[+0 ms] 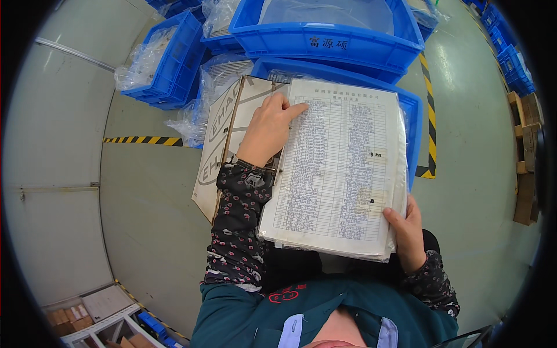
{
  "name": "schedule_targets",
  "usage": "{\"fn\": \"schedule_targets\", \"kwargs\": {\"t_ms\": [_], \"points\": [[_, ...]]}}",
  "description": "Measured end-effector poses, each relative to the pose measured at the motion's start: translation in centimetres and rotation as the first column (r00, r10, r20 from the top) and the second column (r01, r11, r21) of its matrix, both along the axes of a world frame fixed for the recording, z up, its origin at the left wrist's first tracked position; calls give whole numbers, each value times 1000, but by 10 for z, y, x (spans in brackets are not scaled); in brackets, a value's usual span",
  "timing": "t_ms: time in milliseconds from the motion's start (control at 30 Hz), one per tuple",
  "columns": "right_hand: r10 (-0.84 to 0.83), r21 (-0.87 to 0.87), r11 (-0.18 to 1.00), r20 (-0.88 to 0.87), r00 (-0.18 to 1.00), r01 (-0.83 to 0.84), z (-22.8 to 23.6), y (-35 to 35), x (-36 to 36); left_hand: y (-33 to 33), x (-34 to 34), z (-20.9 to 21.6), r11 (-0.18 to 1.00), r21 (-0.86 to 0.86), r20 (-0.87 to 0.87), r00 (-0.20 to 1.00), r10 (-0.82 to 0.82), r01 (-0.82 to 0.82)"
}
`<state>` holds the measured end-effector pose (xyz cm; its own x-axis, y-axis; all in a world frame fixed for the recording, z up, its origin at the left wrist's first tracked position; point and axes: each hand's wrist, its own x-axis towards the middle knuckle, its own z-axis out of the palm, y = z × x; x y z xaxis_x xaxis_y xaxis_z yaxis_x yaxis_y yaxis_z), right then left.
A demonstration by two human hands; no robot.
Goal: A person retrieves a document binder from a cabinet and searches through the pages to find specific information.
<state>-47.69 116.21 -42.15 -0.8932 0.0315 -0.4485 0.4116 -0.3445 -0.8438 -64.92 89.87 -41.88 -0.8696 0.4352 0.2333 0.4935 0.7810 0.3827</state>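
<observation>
An opened binder (232, 124) lies in front of me, its cover folded out to the left. On its right side is a thick stack of clear plastic sleeves, the top one holding a sheet (333, 174) with a ruled table full of handwriting. My left hand (268, 129) reaches over the binder's spine. Its thumb is stretched out onto the upper left of the sheet, apart from the bent fingers, and I see nothing held in it. My right hand (409, 229) grips the lower right edge of the sleeves, thumb on top, other fingers hidden beneath.
Blue plastic crates (325, 37) are stacked just beyond the binder, several with plastic bags inside. Another blue crate (168, 58) stands at the far left. Yellow-black tape (430, 116) marks the floor. Cardboard boxes (525, 151) stand on the right, and a shelf (110, 322) at lower left.
</observation>
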Motion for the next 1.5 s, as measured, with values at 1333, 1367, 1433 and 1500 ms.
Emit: {"fn": "schedule_targets", "kwargs": {"t_ms": [1333,1367,1433,1500], "points": [[-7,-51,999,-28,1000,6,0,-3,-1,-14,29,17,998,-60,62,998,-33,37],[-8,-51,999,-26,1000,7,-1,-3,0,-14,30,17,999,-29,90,995,-29,32],[-10,-62,998,-19,1000,9,-2,-2,0,-15,34,16,1000,-1,122,992,-23,23],[-5,-60,998,-17,1000,4,-2,-2,-2,-15,38,18,999,-32,-26,999,-28,27]]}}
